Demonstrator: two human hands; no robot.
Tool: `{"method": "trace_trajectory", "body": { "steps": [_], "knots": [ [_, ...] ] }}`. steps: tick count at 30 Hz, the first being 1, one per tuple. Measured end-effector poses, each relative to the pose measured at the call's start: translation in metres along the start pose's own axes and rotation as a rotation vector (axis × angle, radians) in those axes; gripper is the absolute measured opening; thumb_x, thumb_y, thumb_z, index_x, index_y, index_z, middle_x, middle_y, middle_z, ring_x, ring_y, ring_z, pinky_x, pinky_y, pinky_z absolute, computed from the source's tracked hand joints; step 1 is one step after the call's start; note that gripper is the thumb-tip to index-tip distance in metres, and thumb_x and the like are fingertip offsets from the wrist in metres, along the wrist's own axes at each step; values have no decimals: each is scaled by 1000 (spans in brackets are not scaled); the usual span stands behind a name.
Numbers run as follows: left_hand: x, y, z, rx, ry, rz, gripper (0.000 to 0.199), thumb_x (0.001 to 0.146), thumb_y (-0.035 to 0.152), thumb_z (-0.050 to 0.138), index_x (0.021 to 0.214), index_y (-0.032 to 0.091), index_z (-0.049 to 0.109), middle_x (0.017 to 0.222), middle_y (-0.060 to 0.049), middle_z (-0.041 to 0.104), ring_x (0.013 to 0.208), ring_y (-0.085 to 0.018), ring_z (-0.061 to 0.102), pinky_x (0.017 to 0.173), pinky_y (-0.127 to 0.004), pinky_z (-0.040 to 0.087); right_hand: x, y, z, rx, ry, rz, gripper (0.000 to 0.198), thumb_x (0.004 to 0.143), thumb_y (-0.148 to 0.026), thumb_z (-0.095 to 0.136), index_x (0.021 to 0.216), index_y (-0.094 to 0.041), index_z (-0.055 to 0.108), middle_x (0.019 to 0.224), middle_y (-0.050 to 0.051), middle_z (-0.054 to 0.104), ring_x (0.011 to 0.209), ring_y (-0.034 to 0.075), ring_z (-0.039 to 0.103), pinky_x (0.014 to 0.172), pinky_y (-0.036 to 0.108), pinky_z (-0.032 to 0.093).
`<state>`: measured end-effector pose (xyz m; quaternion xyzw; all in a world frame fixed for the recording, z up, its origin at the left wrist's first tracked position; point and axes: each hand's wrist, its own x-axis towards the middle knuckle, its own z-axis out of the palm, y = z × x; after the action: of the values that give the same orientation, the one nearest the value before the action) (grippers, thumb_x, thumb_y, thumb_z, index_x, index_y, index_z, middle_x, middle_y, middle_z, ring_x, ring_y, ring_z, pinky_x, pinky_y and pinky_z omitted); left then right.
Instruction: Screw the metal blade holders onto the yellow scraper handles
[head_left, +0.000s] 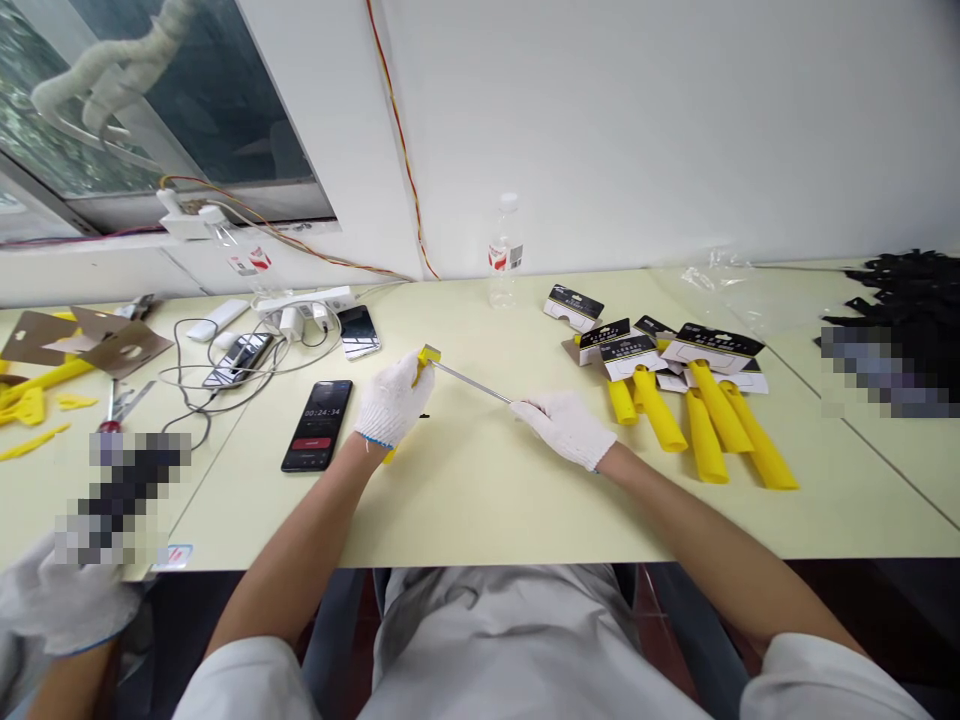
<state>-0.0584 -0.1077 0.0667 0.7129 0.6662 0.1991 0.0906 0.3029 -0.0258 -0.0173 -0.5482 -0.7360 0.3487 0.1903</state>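
Observation:
My left hand point(394, 402), in a white knit glove, is closed around a yellow plastic tool point(429, 354). Its blocky end sticks out above the fingers, and a bit of yellow also shows below the hand. A screwdriver point(480, 382) with a long thin metal shaft spans the gap between my hands, its far end meeting the yellow end. My gloved right hand point(564, 428) is wrapped around the other end, hiding most of the handle. To the right lie several yellow sleeve-like handles point(660, 410) with black-and-white cards point(712, 347).
A phone point(318, 425) running a timer lies left of my hands. Behind are another phone point(360, 332), tangled cables point(255, 350) and a water bottle point(505, 255). A co-worker's gloved hand point(67, 590) is at lower left. Black parts point(907, 290) are piled far right.

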Motion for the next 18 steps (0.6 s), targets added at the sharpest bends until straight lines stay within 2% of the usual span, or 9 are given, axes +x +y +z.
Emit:
{"method": "trace_trajectory", "body": {
  "steps": [2,3,4,9,11,13,15,16,18],
  "knots": [
    [-37,-27,-30,-14,-52,9,60,79,55,67,138,62,73,94,1,81,108,-37,77,77,-51,61,0,1,-2,9,-10,9,38,113,-47,74,137,-18,75,138,11,74,117,27,74,102,46,65],
    [-43,-30,-36,-23,1,15,61,74,56,67,134,64,74,87,1,79,104,-38,77,72,-50,60,0,1,-4,14,-15,14,40,113,-46,75,141,-18,74,143,12,72,121,28,74,104,47,66],
    [-39,-26,-33,-27,-37,-4,65,74,56,69,138,64,72,91,1,80,111,-38,77,77,-52,62,0,1,-5,21,-19,17,40,113,-45,75,143,-19,74,146,12,72,123,30,74,105,48,66],
    [65,50,53,-48,2,-51,38,91,55,64,127,50,76,98,-3,81,117,-36,76,86,-48,63,0,3,-6,71,-27,18,40,113,-44,75,143,-18,74,145,11,72,123,30,74,104,48,66],
    [95,60,81,-45,15,-64,31,99,54,59,122,43,76,96,-6,80,112,-35,77,88,-47,62,0,4,-6,100,-19,5,42,111,-45,78,142,-16,74,140,11,74,118,29,76,100,47,68],
    [104,51,93,-46,40,-65,25,104,51,58,118,39,74,92,-8,78,109,-35,76,87,-45,60,1,5,-5,133,-7,-17,39,116,-51,69,128,-16,79,124,8,79,105,25,79,92,40,68],
    [101,35,97,-58,49,-61,19,105,48,61,114,38,73,92,-8,77,108,-35,76,86,-44,59,3,6,-4,167,6,-44,70,123,-62,39,92,-19,84,93,5,83,85,18,81,75,28,60],
    [99,28,97,-63,50,-56,17,105,47,62,113,38,73,92,-9,77,108,-35,76,86,-44,59,4,6,-3,184,10,-58,89,123,-67,24,72,-20,80,74,6,79,75,15,80,64,27,52],
    [97,20,97,-63,50,-50,14,106,46,63,111,37,73,94,-10,77,107,-36,75,86,-46,58,5,6,-2,217,14,-83,104,117,-74,13,46,-22,67,48,10,65,59,12,75,51,33,40]
  ]
}}
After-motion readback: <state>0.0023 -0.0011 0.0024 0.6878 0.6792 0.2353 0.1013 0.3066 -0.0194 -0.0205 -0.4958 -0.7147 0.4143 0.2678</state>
